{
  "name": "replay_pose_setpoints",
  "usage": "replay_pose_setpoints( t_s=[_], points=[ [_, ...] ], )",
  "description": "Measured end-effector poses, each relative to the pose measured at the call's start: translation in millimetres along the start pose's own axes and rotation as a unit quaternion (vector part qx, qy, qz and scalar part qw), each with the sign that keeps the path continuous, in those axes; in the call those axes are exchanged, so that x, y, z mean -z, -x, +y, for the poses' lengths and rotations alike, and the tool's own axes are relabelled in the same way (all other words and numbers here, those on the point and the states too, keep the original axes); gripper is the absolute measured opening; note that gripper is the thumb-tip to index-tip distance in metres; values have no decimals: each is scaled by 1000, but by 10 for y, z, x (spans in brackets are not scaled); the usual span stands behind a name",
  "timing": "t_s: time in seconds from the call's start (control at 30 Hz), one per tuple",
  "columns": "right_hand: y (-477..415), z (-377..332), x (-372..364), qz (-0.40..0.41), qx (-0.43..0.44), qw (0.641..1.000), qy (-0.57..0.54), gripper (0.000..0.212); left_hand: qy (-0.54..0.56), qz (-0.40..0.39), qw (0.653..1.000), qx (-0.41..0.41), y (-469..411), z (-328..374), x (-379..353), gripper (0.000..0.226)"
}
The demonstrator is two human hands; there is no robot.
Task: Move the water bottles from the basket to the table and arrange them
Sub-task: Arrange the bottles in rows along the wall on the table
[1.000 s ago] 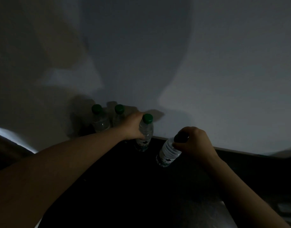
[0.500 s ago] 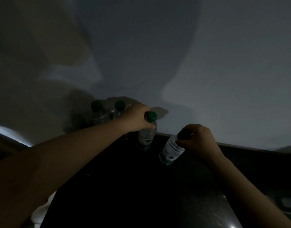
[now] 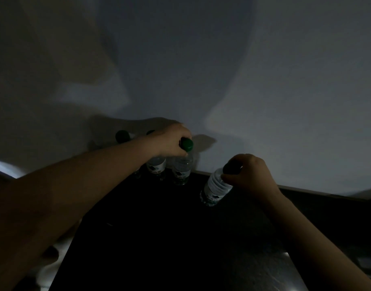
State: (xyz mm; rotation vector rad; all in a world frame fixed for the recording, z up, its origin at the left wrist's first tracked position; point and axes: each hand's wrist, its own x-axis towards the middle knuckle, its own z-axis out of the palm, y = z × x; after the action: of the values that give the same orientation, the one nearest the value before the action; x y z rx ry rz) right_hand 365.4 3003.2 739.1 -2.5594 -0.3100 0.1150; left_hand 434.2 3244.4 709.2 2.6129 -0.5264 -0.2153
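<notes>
Green-capped bottles stand in a row at the far edge of the dark table (image 3: 169, 238), against the wall (image 3: 285, 101). Step in hand: arranging. Left hand (image 3: 172, 141) is closed around the neck of the third bottle (image 3: 183, 164), which stands just beside the second bottle (image 3: 156, 166). Right hand (image 3: 249, 173) is closed over the cap of the fourth bottle (image 3: 215, 190), which is tilted and set apart from the row, base at the table. Next move, as judged: stand the fourth bottle upright and bring it just beside the third. Basket is not in view.
</notes>
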Motion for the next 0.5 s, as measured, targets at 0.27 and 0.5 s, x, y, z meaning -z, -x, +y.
replay_pose_setpoints(
  t_s=[0.27,0.5],
  points=[
    [-168,-89,-61,4,16,1000,5,20,-24,6,1000,4,-22,-48,66,32],
    [-416,-171,-101,0,7,1000,26,22,-11,-17,1000,7,-30,30,48,24]
  ],
)
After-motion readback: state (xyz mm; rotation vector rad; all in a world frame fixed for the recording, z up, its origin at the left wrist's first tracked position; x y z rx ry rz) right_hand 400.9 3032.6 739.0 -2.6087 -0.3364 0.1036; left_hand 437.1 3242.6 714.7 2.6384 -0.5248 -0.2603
